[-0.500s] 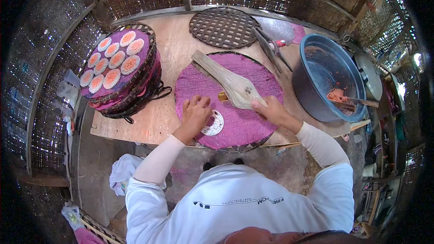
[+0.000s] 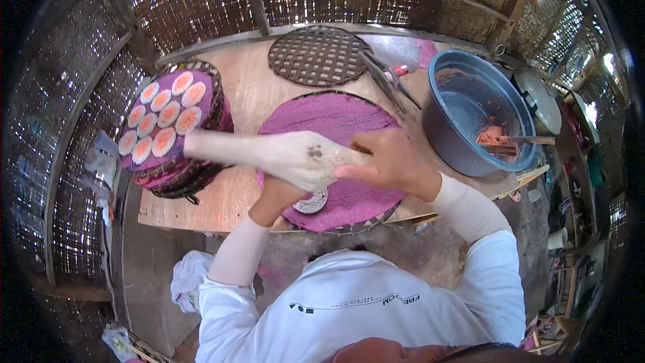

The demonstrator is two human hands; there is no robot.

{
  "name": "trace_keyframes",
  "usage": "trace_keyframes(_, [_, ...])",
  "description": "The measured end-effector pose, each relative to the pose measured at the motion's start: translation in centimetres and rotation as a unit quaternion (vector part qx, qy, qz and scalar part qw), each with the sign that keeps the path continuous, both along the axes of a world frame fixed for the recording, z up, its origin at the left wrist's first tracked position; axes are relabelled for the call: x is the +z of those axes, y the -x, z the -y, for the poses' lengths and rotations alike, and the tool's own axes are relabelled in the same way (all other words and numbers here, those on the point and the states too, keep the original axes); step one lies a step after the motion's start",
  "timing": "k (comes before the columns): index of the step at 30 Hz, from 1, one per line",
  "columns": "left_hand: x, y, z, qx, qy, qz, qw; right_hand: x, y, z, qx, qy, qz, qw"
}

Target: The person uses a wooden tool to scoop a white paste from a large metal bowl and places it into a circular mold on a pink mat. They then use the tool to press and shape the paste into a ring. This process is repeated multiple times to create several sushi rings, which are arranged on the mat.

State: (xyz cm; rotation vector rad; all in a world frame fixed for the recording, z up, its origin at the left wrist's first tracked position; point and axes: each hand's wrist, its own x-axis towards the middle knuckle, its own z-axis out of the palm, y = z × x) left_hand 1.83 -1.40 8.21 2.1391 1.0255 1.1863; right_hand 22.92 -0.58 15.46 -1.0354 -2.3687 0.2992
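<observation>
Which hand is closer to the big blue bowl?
The right hand. It grips the pale wooden paddle over the purple mat, just left of the blue bowl. The left hand is farther left, mostly hidden under the paddle.

Nine round cakes (image 2: 163, 123) upper left, one round cake (image 2: 311, 202) at centre, two purple mats (image 2: 336, 117), one blue bowl (image 2: 470, 114), one lattice trivet (image 2: 319, 55), one wooden paddle (image 2: 269, 154)

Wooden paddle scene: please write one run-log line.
right hand: holds wooden paddle | left hand: on purple mat, by white disc
</observation>
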Motion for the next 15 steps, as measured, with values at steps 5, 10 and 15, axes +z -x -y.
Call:
trace_keyframes(5, [6.7, -4.2, 2.5, -0.106, 0.059, -0.08, 0.989, 0.7, -0.4, -5.8, 0.054, -0.155, -0.34, 0.926])
trace_keyframes(10, [6.7, -1.4, 1.0, 0.095, -0.216, -0.401, 0.885, 3.3, 3.6, -4.3, -0.003, 0.241, -0.421, 0.874])
trace_keyframes(15, [10.1, 0.3, 4.3, -0.046, -0.076, -0.431, 0.898, 5.0, 3.9, 2.2, 0.085, 0.059, -0.268, 0.958])
